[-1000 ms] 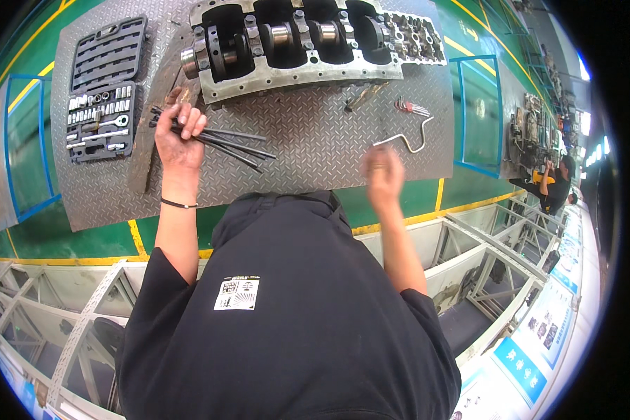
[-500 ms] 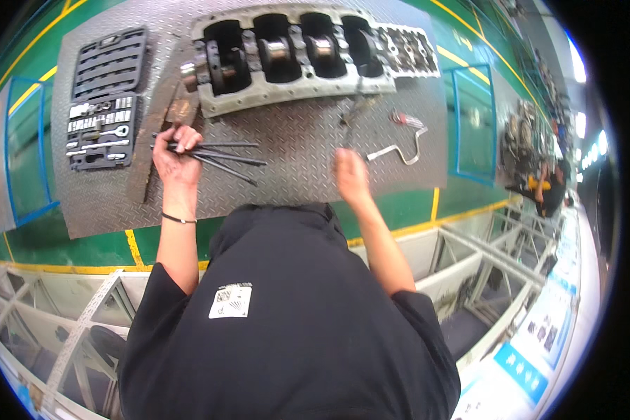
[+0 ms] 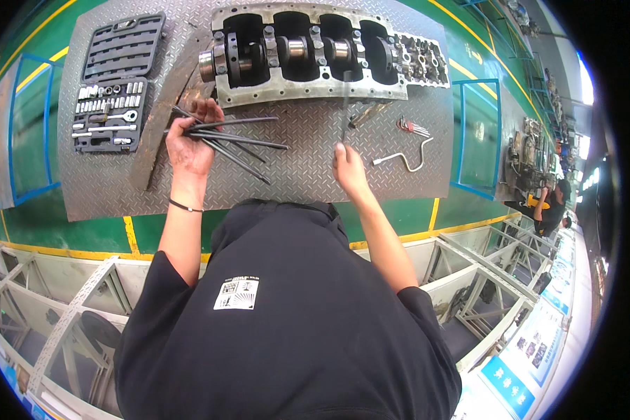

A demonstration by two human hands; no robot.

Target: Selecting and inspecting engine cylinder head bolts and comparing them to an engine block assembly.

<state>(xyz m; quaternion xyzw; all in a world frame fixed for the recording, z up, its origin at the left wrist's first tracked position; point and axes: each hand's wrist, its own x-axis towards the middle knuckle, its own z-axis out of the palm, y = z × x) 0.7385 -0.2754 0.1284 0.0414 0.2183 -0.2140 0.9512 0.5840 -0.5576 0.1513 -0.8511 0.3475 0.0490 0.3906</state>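
Note:
My left hand [image 3: 192, 150] holds several long dark rods [image 3: 252, 143] resting across its palm and fingers, fanned out to the right over the steel checker-plate bench [image 3: 294, 189]. My right hand [image 3: 348, 166] is closed on a single dark rod [image 3: 345, 112], which points away from me toward the engine block [image 3: 297, 91]. The block shows its crankshaft [image 3: 295, 49] and large dark openings, with a metal cylinder head [image 3: 420, 63] at its right end. To the right of my right hand lie a bent wrench [image 3: 416, 164], a red-handled tool set [image 3: 406, 124] and a short rusty part [image 3: 367, 115].
An open grey socket case [image 3: 108, 119] lies at the left beside a worn wooden plank [image 3: 147, 168]. Blue frames [image 3: 458, 140] stand on either side. At the far right a person [image 3: 553, 206] is beside another bench with engine parts [image 3: 521, 154].
My right hand has moved left and inward, and a rod now extends from it. My left hand's fingers have loosened around the bundle, which has risen slightly in the picture since half a second ago.

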